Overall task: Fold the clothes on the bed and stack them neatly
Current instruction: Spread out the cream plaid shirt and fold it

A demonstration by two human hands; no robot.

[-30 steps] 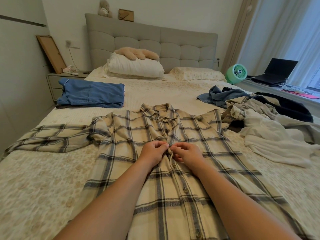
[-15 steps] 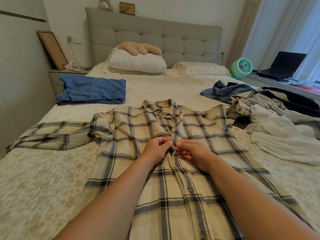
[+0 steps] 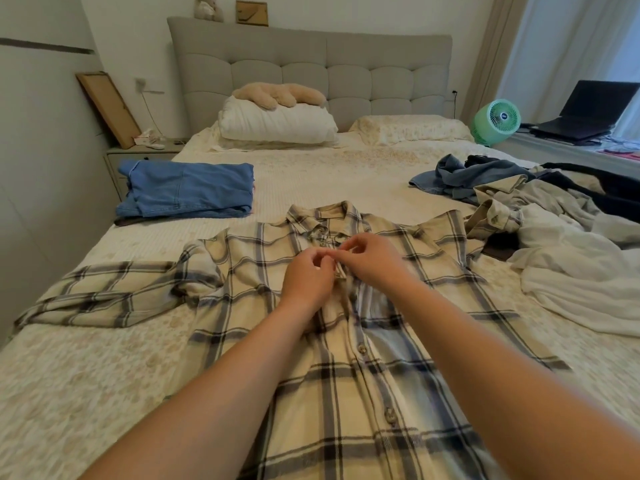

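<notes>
**Both hands meet on the shirt's button line, just below the collar**

Head view: The plaid shirt (image 3: 346,341) lies face up on the bed (image 3: 86,393), spread flat. Its long axis runs from the person toward the headboard (image 3: 311,71), with the collar at the far end and the hem going out of the picture at the bottom. The button line follows this same axis, and both forearms reach along it. The left hand (image 3: 306,275) and the right hand (image 3: 367,258) touch each other over the placket, a little below the collar. Each one pinches the cloth edge with curled fingers, and it seems they work on a button there, though the button itself is hidden. Neither hand is clearly nearer; the right one sits slightly further up. Lower buttons look closed. One sleeve is stretched out to the left across the bed; the other sleeve is not clearly seen.

The coming move probably stays on this middle line, going up to the collar before any folding starts.

The bed has a pale patterned cover. Folded blue jeans (image 3: 187,190) rest far to the left, well apart from the shirt. A heap of unfolded clothes (image 3: 554,237) lies on the right, touching the shirt's shoulder. In the room behind there are a white pillow (image 3: 277,123), a green fan (image 3: 497,121) and a laptop (image 3: 592,109) by the window.
</notes>
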